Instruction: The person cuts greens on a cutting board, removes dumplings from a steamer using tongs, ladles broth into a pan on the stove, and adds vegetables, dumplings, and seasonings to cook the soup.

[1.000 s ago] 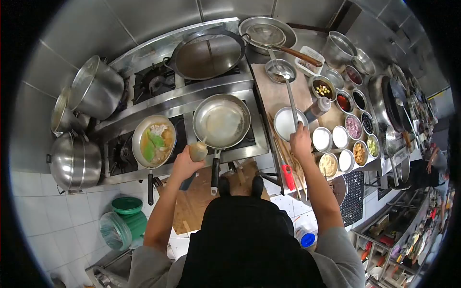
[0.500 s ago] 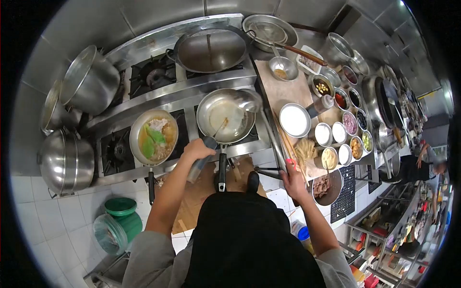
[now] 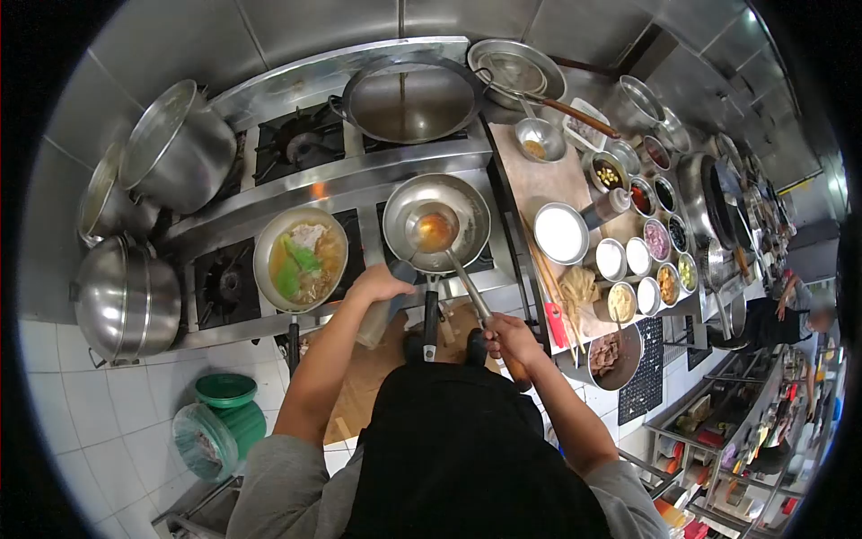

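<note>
My left hand (image 3: 381,284) is closed around a squeeze bottle (image 3: 375,322) with a dark cap. The bottle tilts with its nozzle toward the frying pan (image 3: 478,208) on the front right burner. My right hand (image 3: 510,340) grips a ladle (image 3: 467,283) near its wooden end. Its round bowl rests low over the pan's middle and shows amber liquid or an amber reflection inside. I cannot tell whether the bowl touches the pan. To the left, a second pan (image 3: 334,232) holds broth, a green leaf and pale pieces.
A large wok (image 3: 409,101) sits on a back burner. Steel pots (image 3: 180,148) stand at left. On the right counter are a white-filled bowl (image 3: 561,234), several ingredient cups (image 3: 657,239), a red-handled tool (image 3: 556,325) and chopsticks. A meat pot (image 3: 628,370) stands below. Another person (image 3: 779,316) is far right.
My right hand has moved left and the ladle's bowl has swung from the pan's right rim to its middle. My left hand still holds the bottle. The camera view has shifted slightly.
</note>
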`<state>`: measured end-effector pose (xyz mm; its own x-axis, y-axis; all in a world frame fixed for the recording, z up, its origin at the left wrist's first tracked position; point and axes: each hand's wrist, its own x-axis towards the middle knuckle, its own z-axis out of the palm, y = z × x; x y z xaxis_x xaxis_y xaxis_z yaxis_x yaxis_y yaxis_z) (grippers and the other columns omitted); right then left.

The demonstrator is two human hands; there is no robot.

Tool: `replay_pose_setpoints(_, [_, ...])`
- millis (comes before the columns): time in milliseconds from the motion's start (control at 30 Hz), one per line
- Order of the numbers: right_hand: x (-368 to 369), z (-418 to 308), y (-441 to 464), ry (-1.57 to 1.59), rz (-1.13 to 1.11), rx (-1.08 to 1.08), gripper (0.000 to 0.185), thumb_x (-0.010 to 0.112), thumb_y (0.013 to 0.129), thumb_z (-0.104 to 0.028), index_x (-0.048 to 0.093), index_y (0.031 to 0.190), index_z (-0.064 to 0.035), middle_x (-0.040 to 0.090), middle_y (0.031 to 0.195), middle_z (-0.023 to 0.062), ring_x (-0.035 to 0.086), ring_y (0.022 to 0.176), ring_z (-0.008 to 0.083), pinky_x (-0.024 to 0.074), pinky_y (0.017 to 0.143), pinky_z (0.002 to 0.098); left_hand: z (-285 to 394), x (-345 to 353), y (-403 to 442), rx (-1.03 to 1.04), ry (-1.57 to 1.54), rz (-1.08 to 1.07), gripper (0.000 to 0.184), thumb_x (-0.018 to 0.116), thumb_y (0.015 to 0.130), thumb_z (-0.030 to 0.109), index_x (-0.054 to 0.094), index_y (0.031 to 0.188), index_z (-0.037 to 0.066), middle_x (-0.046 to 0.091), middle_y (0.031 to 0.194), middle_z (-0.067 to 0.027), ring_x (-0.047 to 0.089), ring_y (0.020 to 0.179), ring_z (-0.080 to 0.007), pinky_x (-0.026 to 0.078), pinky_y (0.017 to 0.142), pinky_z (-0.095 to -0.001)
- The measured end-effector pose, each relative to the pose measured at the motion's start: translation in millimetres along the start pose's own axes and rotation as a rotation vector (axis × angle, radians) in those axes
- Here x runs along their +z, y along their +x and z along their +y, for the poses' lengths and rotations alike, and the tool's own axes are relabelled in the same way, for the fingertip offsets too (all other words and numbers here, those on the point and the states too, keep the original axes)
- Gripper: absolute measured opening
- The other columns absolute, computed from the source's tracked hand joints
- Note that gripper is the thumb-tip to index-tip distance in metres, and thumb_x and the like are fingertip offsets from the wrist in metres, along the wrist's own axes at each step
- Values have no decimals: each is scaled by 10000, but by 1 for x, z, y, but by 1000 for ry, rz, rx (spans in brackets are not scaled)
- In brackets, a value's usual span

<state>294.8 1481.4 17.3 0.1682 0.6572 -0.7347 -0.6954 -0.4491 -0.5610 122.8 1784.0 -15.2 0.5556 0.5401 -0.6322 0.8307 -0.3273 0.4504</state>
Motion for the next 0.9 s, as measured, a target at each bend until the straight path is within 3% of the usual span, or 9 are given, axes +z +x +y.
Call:
replay_pose_setpoints(100, [11,-10,-14,-23,-37,-36,273,544,1004,-180,538,1246,-53,548,797,11,489,582,116,423,517,283,4,-5,-2,-28,29,-58,910,828,622,596,670,1162,-119,661,1203,-327,674,1115,-391,528,960,-407])
replay_pose_setpoints(200, [7,-11,-15,-700,134,-262,329,553,994,-191,553,1278,-25,646,781,121,625,623,256,491,569,380,8,-5,-2,16,53,16,845,852,624,547,686,1121,-116,678,1194,-298,681,1110,-376,533,944,-424])
replay_pose_setpoints(300, [9,-14,-23,-1145,336,-654,379,569,973,-193,555,1305,-12,680,821,272,685,788,433,523,699,490,13,-8,-3,1,95,-15,824,847,641,543,694,1114,-114,676,1201,-296,674,1125,-373,529,953,-418])
replay_pose_setpoints(333, [16,-22,-32,-1150,355,-603,420,589,947,-180,544,1322,6,643,871,351,637,896,521,505,781,562,13,-8,0,5,93,-39,817,848,646,539,696,1112,-114,676,1203,-294,674,1125,-372,528,954,-415])
replay_pose_setpoints(567, [7,-27,-20,-1386,502,-651,508,597,942,-201,495,1372,50,666,848,336,663,831,502,529,768,563,6,-4,13,57,107,-80,791,860,652,511,698,1116,-109,682,1197,-287,683,1107,-366,530,949,-404])
replay_pose_setpoints(767, [-2,1,9,-1342,538,-617,480,599,950,-209,525,1349,48,659,834,340,653,813,516,529,742,563,3,-9,12,81,132,-70,786,867,647,508,700,1112,-102,681,1190,-295,682,1110,-369,530,947,-400])
replay_pose_setpoints(900, [10,26,9,-1004,350,-612,363,585,964,-196,574,1237,43,642,728,210,644,614,325,528,603,433,7,-12,6,64,165,-45,792,875,638,512,701,1107,-102,680,1184,-301,678,1116,-376,529,951,-398])
